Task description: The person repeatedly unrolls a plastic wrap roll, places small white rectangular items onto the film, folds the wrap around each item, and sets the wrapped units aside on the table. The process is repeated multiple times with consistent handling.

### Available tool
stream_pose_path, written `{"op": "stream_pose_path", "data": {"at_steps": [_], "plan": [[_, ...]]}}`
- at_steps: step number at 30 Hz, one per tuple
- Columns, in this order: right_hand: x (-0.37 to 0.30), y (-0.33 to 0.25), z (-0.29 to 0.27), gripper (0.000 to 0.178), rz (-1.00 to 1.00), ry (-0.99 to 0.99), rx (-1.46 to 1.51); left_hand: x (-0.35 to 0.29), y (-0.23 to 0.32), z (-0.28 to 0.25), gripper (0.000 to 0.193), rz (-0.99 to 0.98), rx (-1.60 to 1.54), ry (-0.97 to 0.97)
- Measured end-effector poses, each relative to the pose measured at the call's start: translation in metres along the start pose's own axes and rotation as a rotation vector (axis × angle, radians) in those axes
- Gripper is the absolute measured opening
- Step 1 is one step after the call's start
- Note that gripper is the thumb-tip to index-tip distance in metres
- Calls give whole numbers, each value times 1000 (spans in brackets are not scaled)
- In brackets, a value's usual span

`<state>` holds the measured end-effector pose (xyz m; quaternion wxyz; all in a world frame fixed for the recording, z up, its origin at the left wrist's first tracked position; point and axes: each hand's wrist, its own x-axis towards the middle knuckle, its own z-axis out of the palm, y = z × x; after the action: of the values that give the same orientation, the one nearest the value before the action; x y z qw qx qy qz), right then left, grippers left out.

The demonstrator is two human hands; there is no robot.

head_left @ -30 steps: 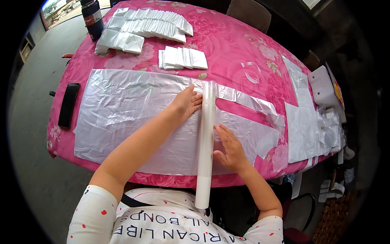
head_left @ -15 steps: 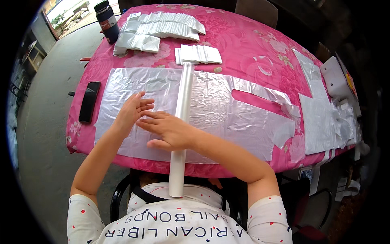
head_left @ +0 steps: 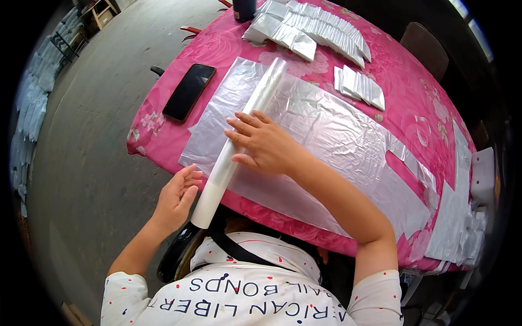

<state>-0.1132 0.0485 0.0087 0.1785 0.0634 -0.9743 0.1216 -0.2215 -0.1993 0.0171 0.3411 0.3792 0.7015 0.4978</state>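
Across a flat silvery-white plastic bag (head_left: 326,146) with handle cut-outs at its right end lies a long white tube (head_left: 209,196), slanting over the bag's left part. Its near end sticks out past the table edge. My right hand (head_left: 263,144) rests palm down on the middle of the tube, fingers stretched out and not wrapped round it. Beside the tube's near end, at the table edge, my left hand (head_left: 176,198) hangs with fingers loosely bent and holds nothing. Whether its fingertips touch the bag's corner, I cannot tell.
A phone (head_left: 189,92) lies left of the bag on the pink flowered tablecloth (head_left: 435,103). Folded plastic packets (head_left: 315,30) are stacked at the back, with a smaller stack (head_left: 359,87) nearer. More plastic bags (head_left: 448,223) lie at the right edge. A dark bottle (head_left: 244,10) stands behind.
The tube has shifted left across the bag. My right hand has come to rest on it, while my left hand has dropped toward the table's near edge. The view has turned left.
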Motion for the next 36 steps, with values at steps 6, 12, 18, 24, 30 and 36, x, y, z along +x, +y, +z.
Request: {"op": "stream_pose_path", "data": {"at_steps": [6,12,18,24,30,36], "plan": [[66,-13,45,43,185,32,-20,-4,9,12,88,111,817,119],[69,-39,68,75,650,527,408,-2,-2,5,86,-175,354,24],[51,-44,-6,78,729,700,2033,-6,15,24,54,-272,-1107,-571],[23,-34,-37,60,756,786,1770,8,37,56,65,-293,-492,-309],[-2,-43,-44,57,790,858,1807,11,28,55,76,-433,-760,-689],[-19,-53,-20,43,964,924,1433,20,23,85,71,-116,-173,-177]]}}
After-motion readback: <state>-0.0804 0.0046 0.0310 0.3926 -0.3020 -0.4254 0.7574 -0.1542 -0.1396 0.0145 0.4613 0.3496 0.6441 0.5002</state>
